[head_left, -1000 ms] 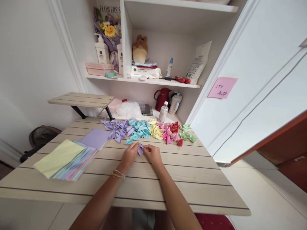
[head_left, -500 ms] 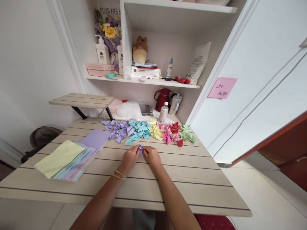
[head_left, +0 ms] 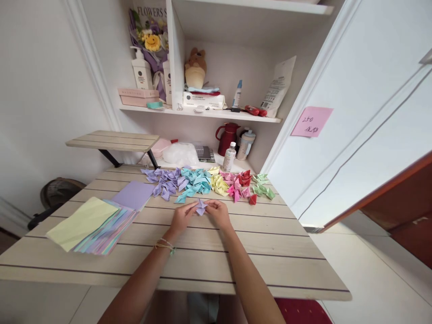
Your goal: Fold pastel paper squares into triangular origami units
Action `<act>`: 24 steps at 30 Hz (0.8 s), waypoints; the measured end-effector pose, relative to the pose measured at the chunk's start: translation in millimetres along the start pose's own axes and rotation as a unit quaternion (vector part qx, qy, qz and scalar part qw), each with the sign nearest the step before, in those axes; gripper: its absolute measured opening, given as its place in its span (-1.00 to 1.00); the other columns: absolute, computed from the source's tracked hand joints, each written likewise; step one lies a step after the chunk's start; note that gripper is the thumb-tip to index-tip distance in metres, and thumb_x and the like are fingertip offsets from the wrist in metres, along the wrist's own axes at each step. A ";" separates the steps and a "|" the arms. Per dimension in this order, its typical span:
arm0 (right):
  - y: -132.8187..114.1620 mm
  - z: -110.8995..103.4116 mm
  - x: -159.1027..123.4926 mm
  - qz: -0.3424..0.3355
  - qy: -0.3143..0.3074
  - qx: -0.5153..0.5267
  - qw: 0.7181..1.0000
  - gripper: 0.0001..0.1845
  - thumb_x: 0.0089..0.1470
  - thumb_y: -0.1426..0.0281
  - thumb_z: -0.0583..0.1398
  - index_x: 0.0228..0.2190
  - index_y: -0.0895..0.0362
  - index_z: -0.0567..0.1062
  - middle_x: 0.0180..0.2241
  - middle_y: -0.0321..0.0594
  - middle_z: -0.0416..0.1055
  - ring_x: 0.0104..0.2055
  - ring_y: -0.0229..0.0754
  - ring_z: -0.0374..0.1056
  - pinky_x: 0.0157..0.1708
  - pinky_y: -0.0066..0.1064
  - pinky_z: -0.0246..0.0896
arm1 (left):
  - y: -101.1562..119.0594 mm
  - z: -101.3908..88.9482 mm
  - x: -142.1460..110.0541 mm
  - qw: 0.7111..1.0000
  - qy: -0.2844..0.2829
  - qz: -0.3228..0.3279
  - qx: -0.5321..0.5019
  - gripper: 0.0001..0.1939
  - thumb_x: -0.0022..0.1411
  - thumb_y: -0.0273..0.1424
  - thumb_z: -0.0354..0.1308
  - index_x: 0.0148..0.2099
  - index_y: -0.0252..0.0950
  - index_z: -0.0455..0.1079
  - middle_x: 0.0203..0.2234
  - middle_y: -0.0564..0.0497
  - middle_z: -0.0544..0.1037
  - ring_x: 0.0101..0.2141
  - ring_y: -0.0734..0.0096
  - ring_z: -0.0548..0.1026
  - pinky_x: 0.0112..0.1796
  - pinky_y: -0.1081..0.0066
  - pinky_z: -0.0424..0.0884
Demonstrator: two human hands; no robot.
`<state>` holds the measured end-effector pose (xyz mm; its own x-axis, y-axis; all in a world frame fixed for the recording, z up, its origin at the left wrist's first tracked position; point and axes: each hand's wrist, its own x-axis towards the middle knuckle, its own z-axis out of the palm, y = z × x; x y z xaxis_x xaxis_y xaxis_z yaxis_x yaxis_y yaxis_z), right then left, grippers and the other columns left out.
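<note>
The small folded paper [head_left: 201,207] is pale purple. The heap of folded pieces [head_left: 199,183] runs, left to right, through purple, turquoise, yellow, pinks with red, and light green. A pale yellow sheet [head_left: 83,220] tops the paper stack [head_left: 106,236], whose edges show pastel stripes of blue, pink and purple. The beige desk [head_left: 283,247] carries dark parallel lines; the jug [head_left: 228,138] is deep red, the wall note [head_left: 312,121] pink.

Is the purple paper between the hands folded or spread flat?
Folded: the purple paper shows creases and pointed flaps, and looks much smaller than the flat purple sheet.
</note>
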<state>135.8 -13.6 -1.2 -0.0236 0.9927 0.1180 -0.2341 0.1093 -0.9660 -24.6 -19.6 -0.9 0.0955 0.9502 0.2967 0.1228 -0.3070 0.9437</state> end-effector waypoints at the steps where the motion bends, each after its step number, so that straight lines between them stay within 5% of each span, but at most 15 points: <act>1: -1.4 -3.5 0.3 0.018 -0.021 0.020 0.999 -0.72 -0.28 0.29 0.31 -0.45 0.18 0.51 -0.51 -0.22 0.51 -0.44 -0.16 0.44 -0.35 -0.33 0.35 | 0.2 -0.4 0.3 0.999 -0.011 -0.023 -0.029 -0.68 0.03 -0.29 0.17 -0.15 -0.29 0.48 -0.31 -0.08 0.59 -0.36 0.24 0.55 -0.27 0.23 0.48; 6: -9.5 -22.5 0.2 0.068 -0.122 0.027 0.990 -0.66 -0.42 0.34 0.39 -0.46 0.19 0.55 -0.47 -0.21 0.52 -0.40 -0.17 0.44 -0.28 -0.32 0.33 | 5.1 -4.7 2.5 0.993 -0.053 -0.061 -0.087 -0.71 -0.14 -0.27 0.29 -0.33 -0.33 0.52 -0.40 -0.07 0.60 -0.38 0.24 0.54 -0.28 0.26 0.47; 13: -10.9 -23.9 0.4 0.059 -0.126 -0.017 0.990 -0.70 -0.33 0.28 0.38 -0.48 0.20 0.58 -0.51 -0.19 0.51 -0.42 -0.17 0.42 -0.30 -0.32 0.33 | 13.0 -5.9 -0.4 0.999 -0.039 -0.018 -0.033 -0.76 -0.01 -0.24 0.19 -0.50 -0.32 0.48 -0.52 0.00 0.56 -0.41 0.30 0.50 -0.33 0.36 0.43; 21: -8.0 -17.2 0.9 0.058 -0.107 0.016 0.992 -0.62 -0.30 0.17 0.34 -0.44 0.21 0.57 -0.46 -0.17 0.52 -0.34 -0.12 0.43 -0.27 -0.28 0.34 | 7.3 -2.9 0.6 0.995 -0.022 -0.049 -0.083 -0.54 0.00 -0.26 0.19 -0.04 -0.36 0.33 -0.43 -0.06 0.55 -0.43 0.33 0.52 -0.38 0.38 0.44; 24: -5.2 -15.9 1.1 0.052 -0.070 0.032 0.996 -0.56 -0.34 0.21 0.37 -0.36 0.20 0.54 -0.49 -0.20 0.52 -0.41 -0.15 0.44 -0.34 -0.31 0.36 | 3.5 -2.7 1.3 0.994 -0.040 -0.061 -0.077 -0.54 0.00 -0.26 0.19 -0.05 -0.37 0.35 -0.43 -0.06 0.55 -0.42 0.34 0.52 -0.36 0.38 0.44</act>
<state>152.5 -12.2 0.3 -0.1856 0.9812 0.0530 -0.2853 -0.0022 -0.9584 -26.7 -19.3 3.2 0.1688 0.9706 0.1717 -0.0147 -0.1717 0.9850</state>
